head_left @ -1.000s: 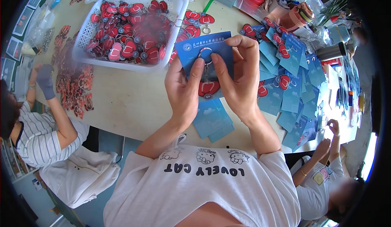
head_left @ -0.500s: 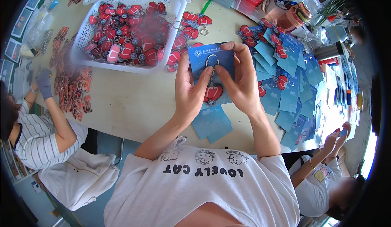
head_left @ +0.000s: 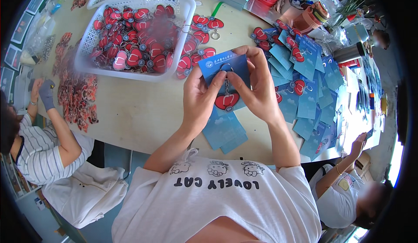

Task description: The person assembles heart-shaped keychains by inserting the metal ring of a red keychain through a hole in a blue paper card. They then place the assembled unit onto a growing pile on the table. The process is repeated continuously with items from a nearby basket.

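Note:
A blue card (head_left: 238,64) is held up between both my hands above the table. My left hand (head_left: 201,99) grips its left edge, and my right hand (head_left: 260,88) grips the right edge. Both thumbs meet on the metal ring of a keychain at the card's upper middle, hiding part of the ring. From it a short chain and a red heart-like pendant (head_left: 227,101) hang over the card's lower part. Below my hands lie a few loose blue cards (head_left: 224,132). Whether the ring passes through the card, I cannot tell.
A white basket (head_left: 188,25) of red keychains stands at the back left, with more keychains (head_left: 185,64) beside it. Blue cards with keychains (head_left: 309,105) are heaped to the right. Orange-red pieces (head_left: 78,99) lie leftward. Co-workers sit on both sides; one wears a grey glove (head_left: 47,95).
The card has tilted and shifted slightly left, and less of the ring shows between my thumbs. The left co-worker's gloved hand has moved down; the right co-worker's hands have shifted.

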Tool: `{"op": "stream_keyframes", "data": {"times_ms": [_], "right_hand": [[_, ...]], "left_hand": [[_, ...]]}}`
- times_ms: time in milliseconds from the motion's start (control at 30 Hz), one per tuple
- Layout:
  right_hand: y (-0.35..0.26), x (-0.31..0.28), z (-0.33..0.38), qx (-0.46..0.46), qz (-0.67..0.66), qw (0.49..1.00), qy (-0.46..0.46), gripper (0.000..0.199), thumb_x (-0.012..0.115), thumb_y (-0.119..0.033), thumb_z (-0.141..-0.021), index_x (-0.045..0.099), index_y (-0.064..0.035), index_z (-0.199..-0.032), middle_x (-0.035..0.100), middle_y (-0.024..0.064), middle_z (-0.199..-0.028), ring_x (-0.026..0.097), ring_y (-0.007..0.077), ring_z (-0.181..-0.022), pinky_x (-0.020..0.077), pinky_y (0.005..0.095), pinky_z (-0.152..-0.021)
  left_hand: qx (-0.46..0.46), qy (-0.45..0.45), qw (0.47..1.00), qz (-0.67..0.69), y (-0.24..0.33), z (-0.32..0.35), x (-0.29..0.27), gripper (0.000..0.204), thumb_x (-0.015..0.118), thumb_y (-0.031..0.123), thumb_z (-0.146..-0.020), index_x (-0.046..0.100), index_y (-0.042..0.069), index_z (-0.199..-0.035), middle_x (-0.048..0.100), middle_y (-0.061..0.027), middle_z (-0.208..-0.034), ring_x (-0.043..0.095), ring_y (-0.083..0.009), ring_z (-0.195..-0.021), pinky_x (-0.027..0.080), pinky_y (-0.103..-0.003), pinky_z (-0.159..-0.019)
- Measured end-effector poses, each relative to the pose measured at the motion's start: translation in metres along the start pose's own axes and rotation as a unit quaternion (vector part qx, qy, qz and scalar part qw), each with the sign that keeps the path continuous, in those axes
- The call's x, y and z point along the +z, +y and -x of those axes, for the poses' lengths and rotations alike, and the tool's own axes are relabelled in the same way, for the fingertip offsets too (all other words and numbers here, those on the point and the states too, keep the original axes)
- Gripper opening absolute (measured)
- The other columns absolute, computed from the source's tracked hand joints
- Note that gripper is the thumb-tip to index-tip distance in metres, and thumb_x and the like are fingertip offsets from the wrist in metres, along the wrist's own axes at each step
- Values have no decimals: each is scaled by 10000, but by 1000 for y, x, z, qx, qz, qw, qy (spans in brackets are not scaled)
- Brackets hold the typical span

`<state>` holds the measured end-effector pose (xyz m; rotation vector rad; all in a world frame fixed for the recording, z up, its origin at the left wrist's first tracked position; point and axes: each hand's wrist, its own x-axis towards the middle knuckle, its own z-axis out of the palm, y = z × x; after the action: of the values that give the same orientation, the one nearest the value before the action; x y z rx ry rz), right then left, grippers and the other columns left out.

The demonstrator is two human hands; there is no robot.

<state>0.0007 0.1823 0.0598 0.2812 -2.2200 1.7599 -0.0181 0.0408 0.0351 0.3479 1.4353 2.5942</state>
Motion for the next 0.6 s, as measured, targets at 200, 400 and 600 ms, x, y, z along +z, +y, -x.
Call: {"op": "stream_keyframes", "data": {"times_ms": [200, 400, 600], "right_hand": [[-8, 12, 2, 42, -43, 997, 49, 497, 678, -22, -863, 384, -5, -1263, 605, 142, -1000, 616, 183, -914, 484, 304, -827], [-10, -2, -3, 42, 18, 999, 8, 494, 676, -24, -866, 388, -8, -1268, 621, 134, -951, 625, 169, -884, 493, 305, -798], [-31, -13, -10, 64, 25, 997, -35, 496, 669, -33, -875, 398, -16, -1289, 622, 122, -958, 628, 153, -901, 509, 303, -791]], "left_hand": [[2, 27, 1000, 4, 9, 0, 4, 206, 585, 93, -960, 552, -16, -1131, 593, -45, -1070, 563, -84, -981, 455, -243, -859], [-8, 0, 993, -115, 13, -7, -8, 160, 560, 123, -979, 586, -16, -1054, 523, 1, -917, 486, -50, -788, 399, -203, -674], [92, -71, 961, -249, 25, -14, -7, 174, 563, 120, -974, 578, -44, -1031, 513, -14, -881, 491, -54, -753, 409, -221, -611]]}}
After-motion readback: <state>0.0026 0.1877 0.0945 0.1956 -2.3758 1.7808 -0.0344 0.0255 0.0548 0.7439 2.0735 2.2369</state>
